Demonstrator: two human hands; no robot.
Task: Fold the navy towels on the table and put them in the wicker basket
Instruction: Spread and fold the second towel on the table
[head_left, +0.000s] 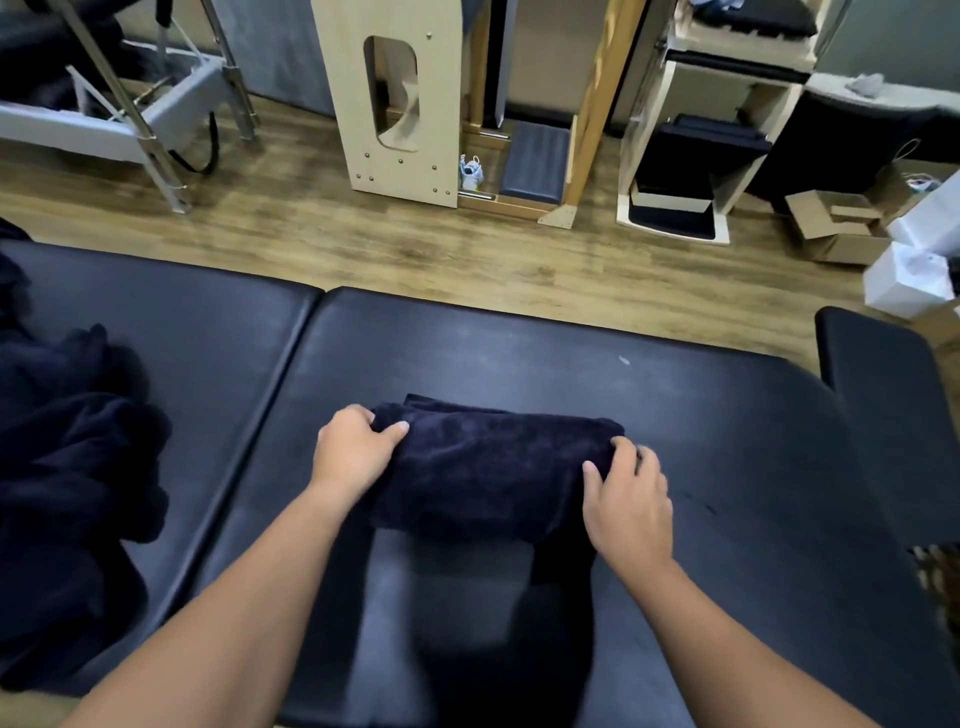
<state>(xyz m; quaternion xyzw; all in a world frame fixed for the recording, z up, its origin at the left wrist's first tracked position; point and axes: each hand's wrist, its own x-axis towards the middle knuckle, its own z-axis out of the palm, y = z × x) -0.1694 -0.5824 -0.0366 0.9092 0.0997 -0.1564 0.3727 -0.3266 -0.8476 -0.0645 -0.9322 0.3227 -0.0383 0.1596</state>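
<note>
A folded navy towel (488, 467) lies across the middle of the black padded table (519, 353). My left hand (353, 452) grips its left end, thumb on top of the fold. My right hand (628, 499) grips its right end, fingers curled over the edge. A heap of loose navy towels (67, 493) sits on the table's left part. A sliver of the wicker basket (940, 577) shows at the right edge, below the table.
Beyond the table's far edge is wooden floor (415, 239) with a pale wooden unit (395, 98), a white shelf stand (701, 130) and cardboard boxes (831, 223). A second black pad (893, 405) juts in at the right.
</note>
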